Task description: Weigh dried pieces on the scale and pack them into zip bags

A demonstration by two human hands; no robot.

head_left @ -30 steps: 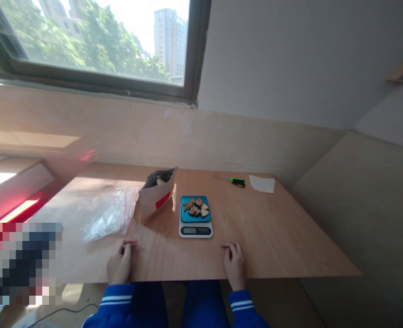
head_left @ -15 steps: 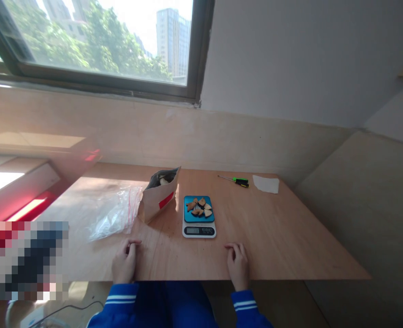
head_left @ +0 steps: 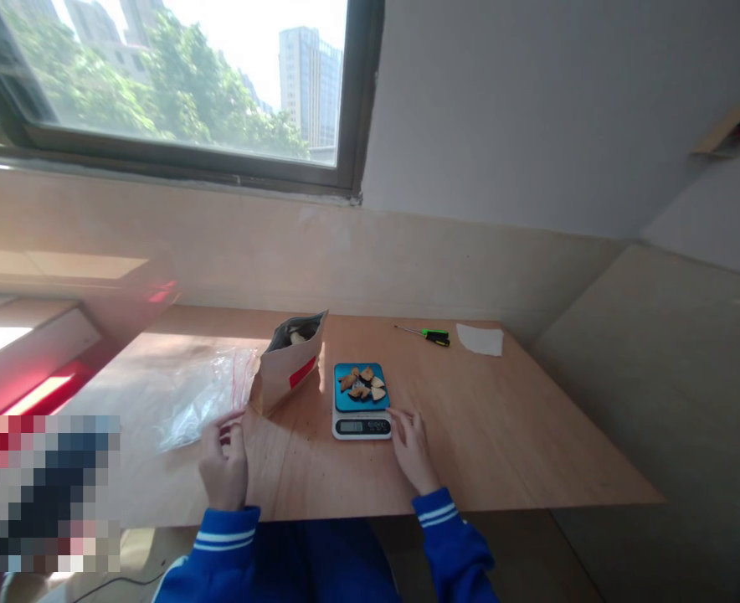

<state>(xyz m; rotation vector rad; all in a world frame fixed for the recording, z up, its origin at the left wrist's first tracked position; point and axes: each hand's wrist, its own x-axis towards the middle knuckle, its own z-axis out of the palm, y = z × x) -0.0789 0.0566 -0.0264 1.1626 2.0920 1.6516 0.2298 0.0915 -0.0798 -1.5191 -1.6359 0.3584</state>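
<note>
A kitchen scale [head_left: 362, 429] with a white body and small display stands on the wooden table. Several dried, brown-and-cream pieces like cut mushroom [head_left: 362, 384] lie on its blue top. My right hand [head_left: 411, 448] is at the scale's lower right corner, its fingers stretched towards the edge and seemingly touching it, holding nothing. Left of the scale, a paper pouch [head_left: 285, 368] with a red label stands open, pale pieces showing inside. My left hand [head_left: 224, 456] is by the lower corner of a clear zip bag [head_left: 200, 406], fingers loosely bent and apart, with nothing visible in them.
Behind the scale to the right lie a screwdriver [head_left: 411, 330] with a green-and-black handle and a torn white paper [head_left: 480, 340]. A wall and window border the back of the table [head_left: 501, 444]. At the far left, a blurred-out patch [head_left: 43, 494] hides part of the view.
My right hand has moved forward and left from the table's front to the scale's corner, fingers stretching out. My left hand has lifted forward towards the zip bag, its fingers loosening.
</note>
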